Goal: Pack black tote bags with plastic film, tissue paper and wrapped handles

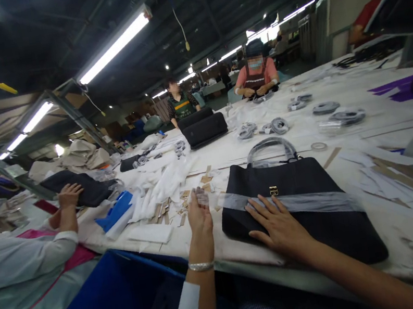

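Observation:
A black handbag lies on the white table in front of me. Its upright handles are wrapped in clear plastic, and a gold-coloured clasp sits on its front. Across the bag runs a translucent plastic strip, which extends past the bag's left side. My right hand rests flat on the bag and strip just below the clasp, fingers spread. Left of the bag, my left hand is raised with its fingers closed on the strip's loose end.
Small brown card pieces and white wrapping sheets lie to the left. Paper strips spread at right, near a tape roll. Beyond are coiled wrapped handles and black bags. A blue bin stands below left; co-workers surround the table.

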Available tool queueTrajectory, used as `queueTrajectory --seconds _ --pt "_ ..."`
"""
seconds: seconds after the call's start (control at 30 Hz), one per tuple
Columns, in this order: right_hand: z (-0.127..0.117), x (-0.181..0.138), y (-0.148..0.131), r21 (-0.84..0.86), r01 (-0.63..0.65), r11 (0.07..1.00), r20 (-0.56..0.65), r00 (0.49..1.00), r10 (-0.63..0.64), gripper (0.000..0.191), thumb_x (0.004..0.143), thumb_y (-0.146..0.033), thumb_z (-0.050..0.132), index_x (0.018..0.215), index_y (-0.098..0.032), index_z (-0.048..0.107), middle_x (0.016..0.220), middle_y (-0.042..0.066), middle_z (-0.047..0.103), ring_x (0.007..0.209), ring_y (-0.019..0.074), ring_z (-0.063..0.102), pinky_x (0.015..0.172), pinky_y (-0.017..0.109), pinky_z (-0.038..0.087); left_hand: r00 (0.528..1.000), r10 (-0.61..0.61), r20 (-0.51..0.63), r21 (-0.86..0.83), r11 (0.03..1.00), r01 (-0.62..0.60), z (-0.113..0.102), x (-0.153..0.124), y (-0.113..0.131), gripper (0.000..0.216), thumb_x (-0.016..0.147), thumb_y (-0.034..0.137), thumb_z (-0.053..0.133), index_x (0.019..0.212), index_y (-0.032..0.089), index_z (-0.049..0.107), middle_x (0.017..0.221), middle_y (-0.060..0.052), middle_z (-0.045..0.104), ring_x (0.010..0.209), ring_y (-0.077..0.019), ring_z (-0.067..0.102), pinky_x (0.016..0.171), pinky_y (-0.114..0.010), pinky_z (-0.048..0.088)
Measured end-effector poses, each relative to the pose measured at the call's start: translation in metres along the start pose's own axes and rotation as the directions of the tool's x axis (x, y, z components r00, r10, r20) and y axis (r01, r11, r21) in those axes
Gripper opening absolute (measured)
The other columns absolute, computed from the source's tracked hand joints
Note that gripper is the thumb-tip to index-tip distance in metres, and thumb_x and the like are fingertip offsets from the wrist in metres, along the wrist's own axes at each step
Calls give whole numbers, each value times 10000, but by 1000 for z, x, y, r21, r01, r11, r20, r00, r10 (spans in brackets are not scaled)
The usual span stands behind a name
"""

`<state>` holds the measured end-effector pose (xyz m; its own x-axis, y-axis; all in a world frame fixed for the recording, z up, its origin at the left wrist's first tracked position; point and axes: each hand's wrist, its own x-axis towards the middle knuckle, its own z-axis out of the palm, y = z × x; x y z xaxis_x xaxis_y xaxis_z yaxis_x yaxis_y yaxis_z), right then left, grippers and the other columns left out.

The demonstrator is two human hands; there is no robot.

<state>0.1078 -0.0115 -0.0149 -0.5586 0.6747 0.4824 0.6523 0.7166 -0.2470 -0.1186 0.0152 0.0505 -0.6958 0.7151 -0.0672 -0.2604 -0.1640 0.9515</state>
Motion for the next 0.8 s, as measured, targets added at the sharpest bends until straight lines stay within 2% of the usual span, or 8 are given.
queueTrajectory --seconds 0.07,0.13,0.23,0.33,0.4,0.57,0.67,0.8 --pt "0 0 0 4 -1 1000 -4 1000 1 643 917 -613 468 1440 -239 486 1506 95 455 1435 353 311 1164 611 199 996 84 -2 -48 995 -84 12 -21 0 258 998 292 477 1190 174 603 1165 -91 695 1076 -149 673 903 -254 564" --pt "1 0 0 8 -1 1000 -4 1000 1 650 921 -613 459 1445 -229 479 1513 100 443 1439 355 301 1163 617 196 973 225 61 -35 974 -223 24 -45 -5 291 993 312 480 1193 168 634 1226 -89 680 1144 -169 642 982 -291 525" --pt "1 0 0 11 1 1000 7 1000 -1 651 921 -601 469 1447 -217 476 1515 109 438 1444 359 286 1162 624 191 872 378 311 173 880 -443 37 -75 -18 289 964 332 525 1154 194 694 1206 -65 699 1174 -199 622 1058 -349 463" --pt "-1 -1 -1 11 4 1000 20 1000 -5 649 911 -544 527 1466 -217 447 1523 112 426 1451 353 271 1173 614 172 791 328 516 380 740 -555 42 -89 -31 271 956 306 531 1130 214 717 1127 -60 731 1079 -212 662 1026 -375 474" --pt "-2 -1 -2 14 2 1000 37 999 -2 675 900 -504 561 1486 -203 412 1534 116 409 1461 342 249 1190 595 146 753 269 600 418 697 -583 43 -89 -38 278 957 283 518 1141 215 714 1101 -61 739 1021 -211 682 982 -368 500" --pt "-11 5 -2 75 -43 996 137 990 33 674 915 -497 532 1486 -162 407 1546 132 384 1466 332 239 1203 578 120 644 157 749 329 755 -566 42 -75 -48 284 950 279 524 1153 207 710 1149 -56 726 1086 -206 665 1008 -351 485" --pt "-20 11 -1 127 -48 991 187 982 23 591 919 -421 549 1447 -168 468 1525 129 420 1453 330 275 1193 595 149 614 149 775 269 801 -534 39 -70 -50 302 956 292 520 1184 199 694 1149 -59 724 1095 -203 660 1009 -347 483" --pt "-38 2 3 104 10 995 188 982 -30 485 923 -287 546 1385 -140 538 1460 131 507 1429 308 334 1191 543 232 590 166 790 273 766 -582 36 -70 -54 288 953 293 531 1158 197 708 1124 -59 732 1071 -206 669 989 -343 493"
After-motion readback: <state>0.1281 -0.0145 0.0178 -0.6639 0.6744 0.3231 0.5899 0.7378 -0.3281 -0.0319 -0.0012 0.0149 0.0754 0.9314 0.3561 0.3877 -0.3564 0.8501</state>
